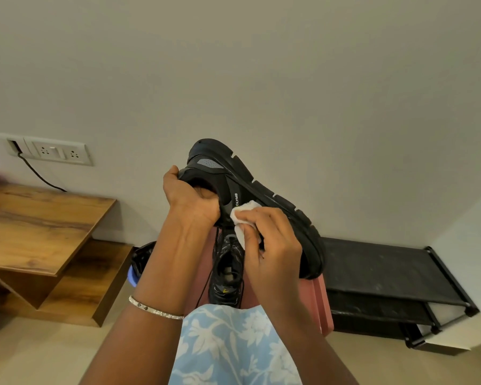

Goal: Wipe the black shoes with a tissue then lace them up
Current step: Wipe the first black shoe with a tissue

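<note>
A black shoe with a chunky sole is held up in the air, tilted with its heel up and its toe down to the right. My left hand grips it at the collar, fingers inside the opening. My right hand presses a crumpled white tissue against the shoe's side, near the white lettering. The second black shoe stands below on a pink stool, its laces loose and hanging.
A wooden stepped bench stands at the left under a wall socket with a black cable. A black shoe rack sits low at the right. My knee in blue floral cloth is in front.
</note>
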`<act>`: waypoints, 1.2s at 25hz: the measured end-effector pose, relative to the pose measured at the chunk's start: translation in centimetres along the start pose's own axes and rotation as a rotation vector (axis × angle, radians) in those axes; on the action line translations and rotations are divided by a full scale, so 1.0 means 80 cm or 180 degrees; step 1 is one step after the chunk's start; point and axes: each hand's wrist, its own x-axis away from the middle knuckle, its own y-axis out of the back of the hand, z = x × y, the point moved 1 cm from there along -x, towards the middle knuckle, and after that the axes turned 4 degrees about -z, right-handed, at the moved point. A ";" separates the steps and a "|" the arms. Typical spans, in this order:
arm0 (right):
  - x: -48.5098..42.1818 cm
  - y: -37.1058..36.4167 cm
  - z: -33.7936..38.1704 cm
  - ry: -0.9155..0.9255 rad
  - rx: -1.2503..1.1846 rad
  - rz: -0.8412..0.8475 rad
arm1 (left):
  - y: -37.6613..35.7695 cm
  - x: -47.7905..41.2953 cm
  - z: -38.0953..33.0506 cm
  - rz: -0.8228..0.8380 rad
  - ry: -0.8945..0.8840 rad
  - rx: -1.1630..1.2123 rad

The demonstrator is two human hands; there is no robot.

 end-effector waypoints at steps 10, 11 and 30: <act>-0.041 0.014 0.029 0.0095 -0.0161 0.0116 | 0.002 0.038 0.009 0.0086 0.0089 -0.0090; -0.034 0.016 0.029 0.0128 -0.0080 0.0140 | 0.003 0.039 0.007 0.0051 0.0084 -0.0082; 0.023 0.091 -0.040 -0.0719 0.0790 0.0229 | 0.005 0.045 0.001 0.0212 -0.0164 -0.0015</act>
